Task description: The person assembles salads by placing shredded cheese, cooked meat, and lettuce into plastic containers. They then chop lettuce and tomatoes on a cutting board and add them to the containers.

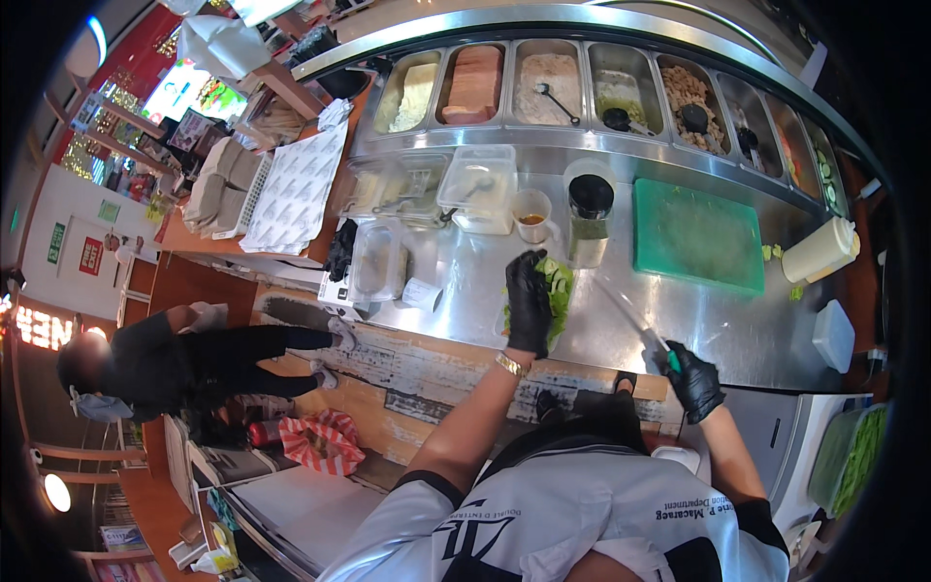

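Observation:
On the steel counter (pixel 465 296), a clear container of lettuce and sliced cucumber (pixel 556 296) sits in front of me. My left hand (pixel 528 303), in a black glove, rests over its left side with the fingers together on the greens, partly hiding them. In my right hand (pixel 696 380), also black-gloved, is a knife (pixel 635 320) gripped by its green handle. The blade points up and left toward the container, apart from the greens. Beyond the container stand a measuring cup with brown liquid (pixel 531 215) and a clear bottle with a black top (pixel 590 218).
A green cutting board (pixel 698 236) and a squeeze bottle (pixel 820 250) lie to the right. Steel food pans (pixel 548 82) line the back. Lidded plastic tubs (pixel 480 189) and printed paper sheets (pixel 296 184) are at left. Another person (pixel 184 364) stands far left.

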A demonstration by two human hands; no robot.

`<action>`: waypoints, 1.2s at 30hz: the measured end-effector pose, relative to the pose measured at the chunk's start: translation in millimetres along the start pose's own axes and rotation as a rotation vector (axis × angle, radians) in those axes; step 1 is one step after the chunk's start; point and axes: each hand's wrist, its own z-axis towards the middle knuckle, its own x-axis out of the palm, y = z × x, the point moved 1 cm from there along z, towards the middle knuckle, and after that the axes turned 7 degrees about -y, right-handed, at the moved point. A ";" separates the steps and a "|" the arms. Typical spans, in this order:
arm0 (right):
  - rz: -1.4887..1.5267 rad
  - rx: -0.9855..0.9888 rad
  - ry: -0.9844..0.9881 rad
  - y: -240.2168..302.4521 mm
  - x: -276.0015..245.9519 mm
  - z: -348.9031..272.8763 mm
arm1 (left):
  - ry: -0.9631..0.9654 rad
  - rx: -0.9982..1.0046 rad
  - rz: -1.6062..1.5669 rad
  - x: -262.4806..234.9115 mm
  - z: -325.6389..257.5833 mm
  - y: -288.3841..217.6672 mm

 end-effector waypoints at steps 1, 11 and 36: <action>0.013 -0.032 -0.054 -17.8 1.0 -0.3 | -0.001 -0.042 -0.083 -2.3 9.8 2.6; 0.141 -0.135 -0.239 -13.2 14.8 75.0 | 0.317 -0.305 0.335 -97.2 -4.4 -5.3; 0.061 -0.632 0.306 162.6 73.3 198.2 | 0.132 -0.089 0.290 -65.5 10.0 109.6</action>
